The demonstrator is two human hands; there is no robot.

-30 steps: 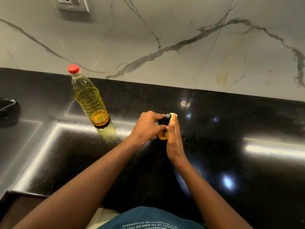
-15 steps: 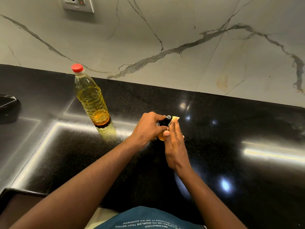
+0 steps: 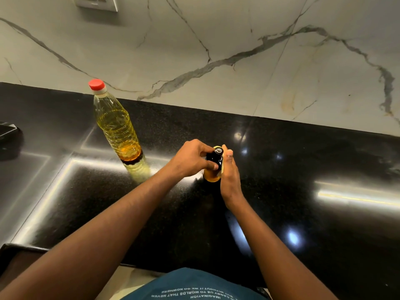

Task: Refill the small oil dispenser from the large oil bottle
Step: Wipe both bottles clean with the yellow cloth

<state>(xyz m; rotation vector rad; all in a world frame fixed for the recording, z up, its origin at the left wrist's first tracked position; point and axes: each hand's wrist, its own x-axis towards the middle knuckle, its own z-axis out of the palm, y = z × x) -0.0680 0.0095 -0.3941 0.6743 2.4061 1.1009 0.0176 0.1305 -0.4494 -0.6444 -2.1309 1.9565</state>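
At the middle of the black tabletop the small oil dispenser stands upright, its long axis vertical and its black top pointing up, with amber oil showing in its lower body. The left hand pinches the top. The right hand clasps the dispenser's side. To the left, well apart, the large oil bottle stands upright with its red cap on, mostly full of yellow oil.

A red cap tops the clear large oil bottle of yellow oil, the small oil dispenser is black above amber, the tabletop is speckled black, and the wall is white marble with grey veins.
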